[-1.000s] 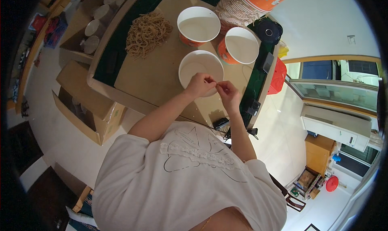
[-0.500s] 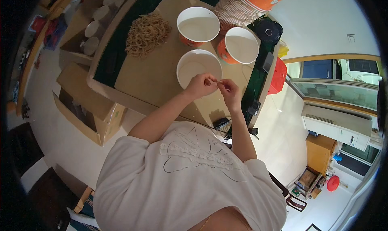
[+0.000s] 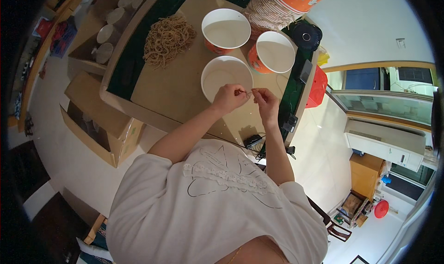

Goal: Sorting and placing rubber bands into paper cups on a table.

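My left hand and my right hand meet at the right part of the rim of a white-lined paper bucket. Both are closed in a fingertip pinch, a small gap apart. Something thin and pale spans the gap, too small to name for certain. Behind stand two more paper buckets, one at the far left and one at the right, white inside and orange outside. A heap of tan cords lies to the left on a brown cardboard sheet.
A tall nested stack of orange paper buckets stands at the back right, beside a round black object. Black adapters and cables lie near the table's front right. Open cardboard boxes stand left of the table.
My right hand has moved slightly right, widening the gap between the two sets of fingertips. My left hand has stayed nearly still, and the buckets stand as before.
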`<state>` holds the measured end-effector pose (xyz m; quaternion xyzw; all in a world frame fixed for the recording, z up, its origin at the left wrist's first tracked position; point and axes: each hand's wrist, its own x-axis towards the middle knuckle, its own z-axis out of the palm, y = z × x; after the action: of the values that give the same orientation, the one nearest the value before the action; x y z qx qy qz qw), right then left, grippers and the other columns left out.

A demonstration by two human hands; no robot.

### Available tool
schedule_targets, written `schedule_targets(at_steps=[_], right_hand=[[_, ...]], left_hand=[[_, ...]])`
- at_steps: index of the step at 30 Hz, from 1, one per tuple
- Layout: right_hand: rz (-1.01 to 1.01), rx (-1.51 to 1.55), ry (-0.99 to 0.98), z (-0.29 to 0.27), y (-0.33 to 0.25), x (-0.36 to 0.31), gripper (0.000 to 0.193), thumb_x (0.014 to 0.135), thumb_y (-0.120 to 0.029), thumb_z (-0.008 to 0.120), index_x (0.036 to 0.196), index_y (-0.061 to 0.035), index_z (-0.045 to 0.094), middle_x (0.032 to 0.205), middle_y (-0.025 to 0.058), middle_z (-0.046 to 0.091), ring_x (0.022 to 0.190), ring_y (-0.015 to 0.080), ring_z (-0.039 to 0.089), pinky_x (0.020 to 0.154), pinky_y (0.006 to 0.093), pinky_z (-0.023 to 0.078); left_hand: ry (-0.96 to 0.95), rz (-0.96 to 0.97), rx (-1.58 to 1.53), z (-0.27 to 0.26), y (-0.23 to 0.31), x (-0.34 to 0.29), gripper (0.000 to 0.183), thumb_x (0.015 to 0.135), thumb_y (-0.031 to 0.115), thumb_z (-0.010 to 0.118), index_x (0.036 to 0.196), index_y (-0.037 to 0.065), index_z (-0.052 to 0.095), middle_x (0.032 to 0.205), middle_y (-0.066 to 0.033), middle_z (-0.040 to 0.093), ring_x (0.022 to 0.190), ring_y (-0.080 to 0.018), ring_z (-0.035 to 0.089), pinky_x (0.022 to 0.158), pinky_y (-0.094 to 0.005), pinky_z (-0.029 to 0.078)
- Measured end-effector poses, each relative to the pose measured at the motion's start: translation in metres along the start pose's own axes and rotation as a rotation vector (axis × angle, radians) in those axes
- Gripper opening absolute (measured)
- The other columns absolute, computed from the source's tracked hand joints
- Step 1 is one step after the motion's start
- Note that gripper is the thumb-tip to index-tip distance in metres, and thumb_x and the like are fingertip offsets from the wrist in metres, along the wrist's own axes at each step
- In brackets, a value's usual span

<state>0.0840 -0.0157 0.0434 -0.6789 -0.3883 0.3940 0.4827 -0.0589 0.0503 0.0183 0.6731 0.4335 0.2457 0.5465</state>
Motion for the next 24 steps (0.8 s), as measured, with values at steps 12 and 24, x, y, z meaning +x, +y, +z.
schedule_targets(at_steps=[12, 24], right_hand=[[-0.235, -0.464, -0.199, 0.001, -0.021, 0.027, 0.010, 0.081, -0.005, 0.061, 0.090, -0.0039, 0.065, 0.070, 0.0076, 0.062, 0.053, 0.0101, 0.052, 0.052, 0.0252, 0.043], [-0.132, -0.132, -0.112, -0.008, -0.001, 0.042, 0.012, 0.083, -0.011, 0.062, 0.089, -0.0011, 0.063, 0.068, 0.0035, 0.061, 0.058, 0.0076, 0.053, 0.054, 0.0233, 0.044]], left_hand=[[0.050, 0.095, 0.652, -0.009, -0.001, -0.005, 0.020, 0.077, 0.020, 0.059, 0.087, 0.003, 0.058, 0.074, -0.0135, 0.062, 0.073, -0.0314, 0.063, 0.062, -0.0439, 0.050], [0.022, 0.026, 0.103, 0.003, -0.013, 0.008, 0.028, 0.074, 0.030, 0.068, 0.077, 0.003, 0.065, 0.069, -0.0102, 0.065, 0.064, -0.0207, 0.063, 0.063, -0.0326, 0.049]])
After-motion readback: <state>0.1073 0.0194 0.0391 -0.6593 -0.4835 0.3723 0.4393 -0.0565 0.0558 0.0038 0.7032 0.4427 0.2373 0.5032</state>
